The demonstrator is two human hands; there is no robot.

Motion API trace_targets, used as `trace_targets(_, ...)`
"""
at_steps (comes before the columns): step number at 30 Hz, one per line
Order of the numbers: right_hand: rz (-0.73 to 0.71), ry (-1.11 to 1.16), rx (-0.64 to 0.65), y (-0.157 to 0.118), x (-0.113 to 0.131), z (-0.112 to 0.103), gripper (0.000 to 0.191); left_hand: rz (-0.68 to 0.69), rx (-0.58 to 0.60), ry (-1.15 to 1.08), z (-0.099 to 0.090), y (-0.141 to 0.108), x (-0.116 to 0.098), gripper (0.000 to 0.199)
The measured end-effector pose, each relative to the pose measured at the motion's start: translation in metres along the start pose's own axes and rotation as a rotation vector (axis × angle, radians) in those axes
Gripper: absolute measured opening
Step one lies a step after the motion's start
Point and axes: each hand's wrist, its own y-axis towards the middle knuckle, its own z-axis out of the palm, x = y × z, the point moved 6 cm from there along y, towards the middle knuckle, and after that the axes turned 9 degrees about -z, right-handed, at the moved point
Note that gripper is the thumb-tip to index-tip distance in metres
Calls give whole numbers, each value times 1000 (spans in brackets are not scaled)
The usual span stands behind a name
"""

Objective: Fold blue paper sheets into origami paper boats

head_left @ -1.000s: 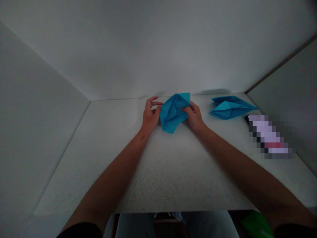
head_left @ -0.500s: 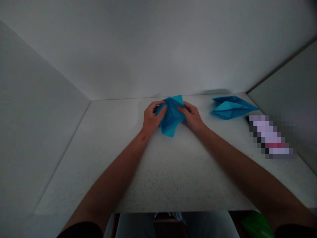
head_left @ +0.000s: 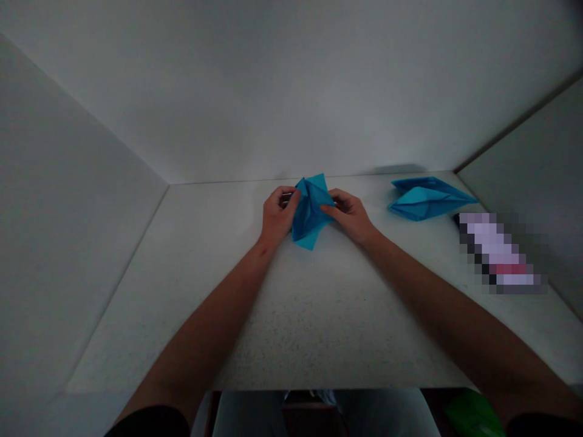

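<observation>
A sheet of blue paper (head_left: 311,209), partly folded and creased, is held between my two hands near the back of the white table. My left hand (head_left: 279,212) pinches its left edge, the thumb on the near face and the fingers behind. At the right edge, my right hand (head_left: 350,212) grips the paper with thumb and fingers. One corner points up past the hands and another hangs below them. To the right lies a blue folded paper piece (head_left: 428,199) with long pointed flaps, untouched by either hand.
A blurred-out, phone-like flat object (head_left: 496,249) lies on the table (head_left: 291,328) at the right. White walls (head_left: 291,91) rise behind and on both sides. Below the table's front edge, my legs and something green (head_left: 473,413) show.
The blue paper has folded inward and looks narrower, its left flap now standing over the middle. My right hand has shifted slightly left with its edge. The piece at the right stays put.
</observation>
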Motion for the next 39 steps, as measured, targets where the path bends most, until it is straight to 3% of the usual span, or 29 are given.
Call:
trace_targets(8,3,-191,145,-5,-8,5,38,43,-179,-95,-18,6,2,44)
trace_targets(18,39,73,-155,1,-29,-16,48,-61,-380,-235,-40,20,29,42)
trace_targets(22,74,118,-212,0,-31,-20,56,-42,-385,-192,-45,23,38,43)
trace_targets(27,68,135,-272,2,-27,-27,66,-20,-393,-200,-47,26,37,58)
trace_targets(31,17,160,-346,6,-23,-34,70,-62,-253,-266,-28,19,23,68)
trace_targets(35,-1,165,-394,6,-23,-36,69,24,-61,-128,-9,8,5,62)
trace_targets(39,34,162,-399,4,-28,-35,72,52,-123,-46,-18,9,4,54)
